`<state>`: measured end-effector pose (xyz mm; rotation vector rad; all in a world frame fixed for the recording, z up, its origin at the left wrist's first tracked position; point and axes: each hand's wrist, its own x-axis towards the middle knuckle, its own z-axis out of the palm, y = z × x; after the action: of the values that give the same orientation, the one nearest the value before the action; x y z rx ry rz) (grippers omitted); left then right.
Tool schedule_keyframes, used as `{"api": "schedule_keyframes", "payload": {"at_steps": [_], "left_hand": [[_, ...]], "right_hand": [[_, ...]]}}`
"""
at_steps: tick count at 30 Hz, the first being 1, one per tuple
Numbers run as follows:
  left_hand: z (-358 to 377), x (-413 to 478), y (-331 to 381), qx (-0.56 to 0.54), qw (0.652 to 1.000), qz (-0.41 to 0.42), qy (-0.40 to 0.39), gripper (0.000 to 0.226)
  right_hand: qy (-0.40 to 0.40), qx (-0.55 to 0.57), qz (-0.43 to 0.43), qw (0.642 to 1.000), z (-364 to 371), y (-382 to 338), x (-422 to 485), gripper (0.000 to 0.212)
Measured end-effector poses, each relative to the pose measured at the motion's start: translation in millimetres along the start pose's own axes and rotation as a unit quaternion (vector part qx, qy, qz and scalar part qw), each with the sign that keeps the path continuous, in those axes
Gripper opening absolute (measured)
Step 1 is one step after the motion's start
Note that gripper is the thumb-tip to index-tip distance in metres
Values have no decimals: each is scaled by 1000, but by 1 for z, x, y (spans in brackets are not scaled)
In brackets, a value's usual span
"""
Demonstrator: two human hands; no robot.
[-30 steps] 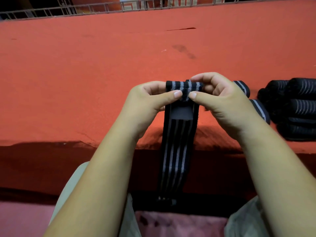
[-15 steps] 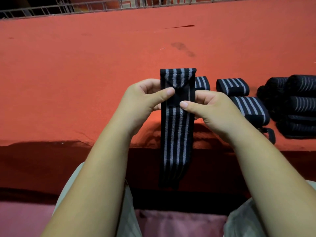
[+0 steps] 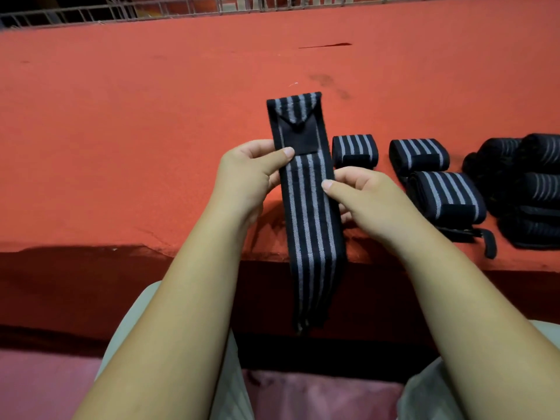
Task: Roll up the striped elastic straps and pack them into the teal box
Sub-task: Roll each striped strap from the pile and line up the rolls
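Note:
A black strap with grey stripes (image 3: 309, 213) stretches flat from the red table down over its front edge, its far end showing a black patch and a folded triangular tip. My left hand (image 3: 245, 177) pinches the strap's left edge just below the patch. My right hand (image 3: 363, 198) pinches its right edge a little lower. Three rolled straps lie to the right: one (image 3: 354, 148) beside the flat strap, another (image 3: 419, 154) further right, a larger roll (image 3: 448, 197) in front. No teal box is in view.
A dark heap of more rolled straps (image 3: 527, 189) sits at the table's right edge. The red cloth-covered table (image 3: 151, 131) spreads wide to the left and back. A metal railing (image 3: 121, 10) runs along the far side. My knees are below the table edge.
The strap's folded top end has been unfolded and laid out away from me, and my hands have slid down along its edges. The rolled straps to the right came into view.

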<state>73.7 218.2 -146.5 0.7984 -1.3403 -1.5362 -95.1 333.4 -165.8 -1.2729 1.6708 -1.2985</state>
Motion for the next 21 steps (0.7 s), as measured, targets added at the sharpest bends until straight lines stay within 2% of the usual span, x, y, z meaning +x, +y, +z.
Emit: {"api": "schedule_keyframes", "payload": {"at_steps": [10, 18, 21], "left_hand": [[-5, 13, -11, 24, 1000, -9, 14, 15], [-15, 11, -9, -39, 998, -2, -58, 25], [-20, 9, -7, -15, 997, 8, -79, 26]], "right_hand": [[9, -73, -34, 997, 6, 3, 2, 27], [-16, 48, 0, 999, 7, 4, 2, 27], [-30, 120, 16, 992, 8, 2, 1, 27]]}}
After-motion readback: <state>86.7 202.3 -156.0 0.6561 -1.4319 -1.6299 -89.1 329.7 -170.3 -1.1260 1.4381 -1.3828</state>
